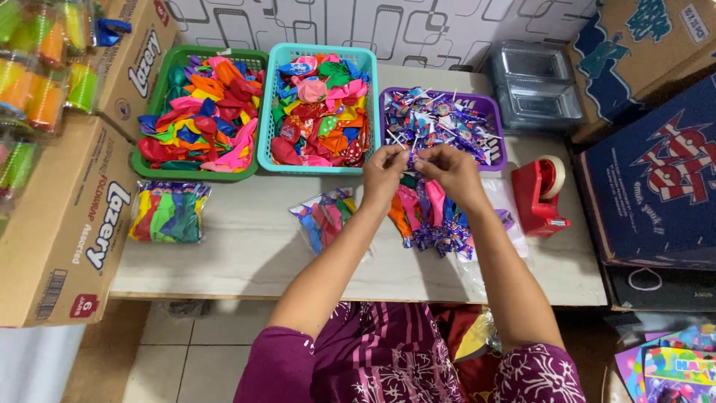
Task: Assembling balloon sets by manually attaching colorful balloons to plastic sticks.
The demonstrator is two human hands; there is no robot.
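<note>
My left hand and right hand meet above the middle of the bench, fingertips pinched together on one small wrapped lollipop held just in front of the purple basket. Below my wrists lies a heap of balloons and wrapped lollipops, touching nothing but the bench top. The purple basket sits against the far edge with the teal basket and green basket tight beside it to the left, so the back edge is fully taken. A red tape dispenser stands near the right edge, close to my right forearm. A clear bag of balloons lies just left of my left wrist, another bag toward the left edge. The near edge strip stays bare, giving my arms room.
</note>
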